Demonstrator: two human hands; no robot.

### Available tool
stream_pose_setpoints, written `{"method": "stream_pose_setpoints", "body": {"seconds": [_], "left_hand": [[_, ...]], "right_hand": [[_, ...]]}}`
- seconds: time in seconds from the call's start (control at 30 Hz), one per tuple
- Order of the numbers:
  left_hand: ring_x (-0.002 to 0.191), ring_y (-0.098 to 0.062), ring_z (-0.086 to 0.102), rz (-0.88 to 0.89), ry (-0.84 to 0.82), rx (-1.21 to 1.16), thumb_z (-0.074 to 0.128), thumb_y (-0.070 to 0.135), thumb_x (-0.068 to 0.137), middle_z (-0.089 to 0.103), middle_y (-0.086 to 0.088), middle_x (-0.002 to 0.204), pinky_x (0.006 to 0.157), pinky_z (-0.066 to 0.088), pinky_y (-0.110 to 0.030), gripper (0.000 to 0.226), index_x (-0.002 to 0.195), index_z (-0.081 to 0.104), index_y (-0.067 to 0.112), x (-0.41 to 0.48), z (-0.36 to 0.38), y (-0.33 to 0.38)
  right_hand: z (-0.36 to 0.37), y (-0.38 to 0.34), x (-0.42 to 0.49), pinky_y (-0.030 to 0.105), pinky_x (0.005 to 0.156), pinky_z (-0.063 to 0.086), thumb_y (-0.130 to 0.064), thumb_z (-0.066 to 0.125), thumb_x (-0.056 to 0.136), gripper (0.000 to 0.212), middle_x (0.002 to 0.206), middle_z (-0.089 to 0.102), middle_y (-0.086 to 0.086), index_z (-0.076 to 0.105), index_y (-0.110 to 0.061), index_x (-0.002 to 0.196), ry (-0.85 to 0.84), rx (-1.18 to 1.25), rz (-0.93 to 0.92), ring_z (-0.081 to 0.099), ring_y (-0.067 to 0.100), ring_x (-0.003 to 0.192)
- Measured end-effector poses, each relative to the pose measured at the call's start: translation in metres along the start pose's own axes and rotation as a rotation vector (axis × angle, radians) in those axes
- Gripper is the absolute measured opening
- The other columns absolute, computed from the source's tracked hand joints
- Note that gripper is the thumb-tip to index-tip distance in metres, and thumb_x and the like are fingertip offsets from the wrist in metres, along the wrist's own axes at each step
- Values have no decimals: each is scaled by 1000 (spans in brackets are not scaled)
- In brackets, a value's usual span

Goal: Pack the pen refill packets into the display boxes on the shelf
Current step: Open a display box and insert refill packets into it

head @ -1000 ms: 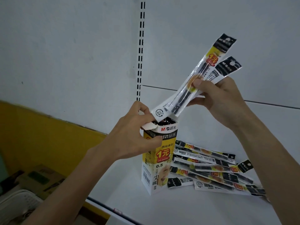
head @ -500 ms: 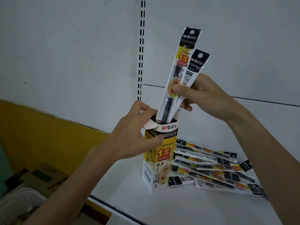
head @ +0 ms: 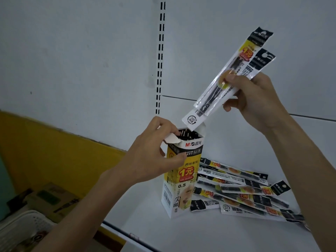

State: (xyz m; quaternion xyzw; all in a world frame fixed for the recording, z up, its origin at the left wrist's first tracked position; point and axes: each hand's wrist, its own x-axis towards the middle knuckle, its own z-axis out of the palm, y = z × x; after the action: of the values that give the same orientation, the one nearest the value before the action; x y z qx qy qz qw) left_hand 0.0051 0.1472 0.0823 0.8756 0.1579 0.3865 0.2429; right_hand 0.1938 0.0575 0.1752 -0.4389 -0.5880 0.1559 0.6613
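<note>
A tall yellow, white and black display box [head: 181, 188] stands upright on the white shelf [head: 209, 231], its top open and dark packet tops showing inside. My left hand [head: 154, 157] grips the box near its top, fingers at the torn white flap. My right hand [head: 254, 99] pinches two pen refill packets [head: 227, 80] held tilted, their lower ends just above the box opening at its right rim. Several more refill packets [head: 241, 193] lie in a loose pile on the shelf, right of the box.
A slotted metal upright [head: 161, 57] runs up the white back panel behind the box. Below left of the shelf sit a cardboard carton [head: 52, 199] and a white plastic basket [head: 23, 228], in front of a yellow wall [head: 54, 151].
The two packets stood nearly upright with their lower ends inside the box opening half a second ago. Now my right hand has lifted them out and tilted them to the right. The left hand keeps its hold.
</note>
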Motion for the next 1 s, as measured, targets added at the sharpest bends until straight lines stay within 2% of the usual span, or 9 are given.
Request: {"method": "stream_pose_setpoints", "body": {"seconds": [0.1, 0.2, 0.37, 0.47, 0.57, 0.73, 0.83, 0.93, 1.0], "left_hand": [[101, 6, 43, -12, -38, -18, 70, 28, 72, 41, 19, 111, 68, 48, -13, 31, 84, 46, 42, 1, -2, 1], [103, 7, 43, -28, -60, -37, 69, 24, 74, 43, 16, 114, 68, 49, -11, 29, 82, 49, 42, 2, -4, 1], [101, 10, 45, -2, -71, -50, 68, 25, 76, 45, 20, 114, 72, 50, -15, 30, 83, 50, 47, 1, -7, 2], [100, 12, 43, 9, -78, -22, 67, 27, 76, 44, 21, 115, 73, 48, -13, 30, 85, 49, 49, 1, -5, 3], [101, 10, 44, 20, -62, 2, 67, 27, 77, 44, 21, 113, 73, 48, -13, 30, 84, 48, 49, 0, -5, 3], [99, 6, 46, 18, -20, 41, 69, 27, 73, 49, 17, 108, 68, 50, -15, 37, 94, 45, 45, -2, -6, 4], [99, 4, 45, 19, -9, 105, 68, 37, 70, 47, 16, 107, 69, 50, -15, 38, 103, 49, 36, -2, -6, 3], [97, 3, 48, 12, -28, 140, 63, 46, 68, 45, 16, 107, 68, 50, -15, 40, 104, 54, 30, 1, -8, 4], [98, 4, 47, -3, -49, 144, 66, 41, 70, 44, 16, 108, 68, 50, -14, 35, 102, 54, 31, 2, -8, 5]], "right_hand": [[4, 2, 0, 28, 55, 57, -6, 50, 92, 19, 70, 69, -5, 61, -16, 80, -30, -50, 8, 67, 16, 72], [7, 4, 0, 33, 63, 59, -5, 52, 90, 15, 75, 71, -5, 61, -13, 83, -94, -111, 14, 70, 17, 77], [11, -1, 2, 29, 62, 59, -5, 54, 89, 14, 78, 70, -5, 63, -14, 84, -130, -190, -26, 69, 14, 79], [19, 0, -1, 23, 63, 57, -6, 54, 90, 14, 84, 66, -5, 60, -18, 86, -262, -364, -29, 66, 6, 77], [26, 4, -4, 19, 62, 50, -12, 56, 89, 8, 80, 64, -8, 61, -18, 85, -386, -520, -11, 61, 2, 73], [20, -13, -2, 27, 71, 54, -11, 57, 88, 12, 82, 67, -8, 62, -21, 84, -248, -458, -108, 66, 15, 83], [18, -18, -2, 32, 76, 54, -10, 58, 88, 14, 81, 67, -8, 62, -22, 83, -175, -416, -134, 66, 18, 86], [21, -17, -6, 32, 78, 54, -9, 58, 88, 13, 84, 66, -8, 62, -21, 83, -151, -432, -133, 65, 22, 87], [22, -17, -8, 33, 80, 55, -9, 58, 88, 13, 85, 67, -6, 62, -20, 84, -145, -416, -124, 66, 21, 87]]}}
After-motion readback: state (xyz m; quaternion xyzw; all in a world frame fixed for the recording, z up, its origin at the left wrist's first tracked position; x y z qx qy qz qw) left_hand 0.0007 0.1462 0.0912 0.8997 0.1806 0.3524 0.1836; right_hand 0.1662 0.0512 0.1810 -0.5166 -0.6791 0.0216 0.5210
